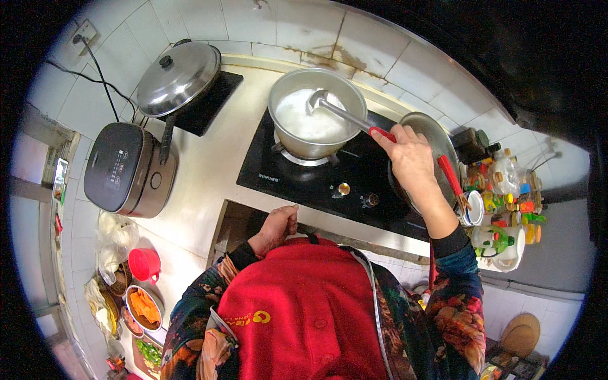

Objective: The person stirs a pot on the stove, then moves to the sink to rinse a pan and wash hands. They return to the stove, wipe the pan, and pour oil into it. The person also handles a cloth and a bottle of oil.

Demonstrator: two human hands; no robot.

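Observation:
A silver pot (pixel 321 150) stands on the left burner of the black glass gas stove (pixel 266 166). White, cloudy liquid (pixel 297 117), foamy on top, is inside it. My right hand (pixel 410 155) grips the red handle of a metal ladle (pixel 345 115) to the right of the pot. The ladle's shaft crosses the rim and its head sits at the liquid's surface. In front of the stove, close to my body, my left hand (pixel 277 227) is curled into a loose fist, with nothing visible in it.
A wok (pixel 419 126) sits on the right burner, partly behind my right arm. A red-handled utensil (pixel 451 177) and crowded seasoning bottles (pixel 506 215) are at right. Leftward are a lidded pan (pixel 180 76), a rice cooker (pixel 117 168), a red cup (pixel 144 263) and a bowl of orange pieces (pixel 144 309).

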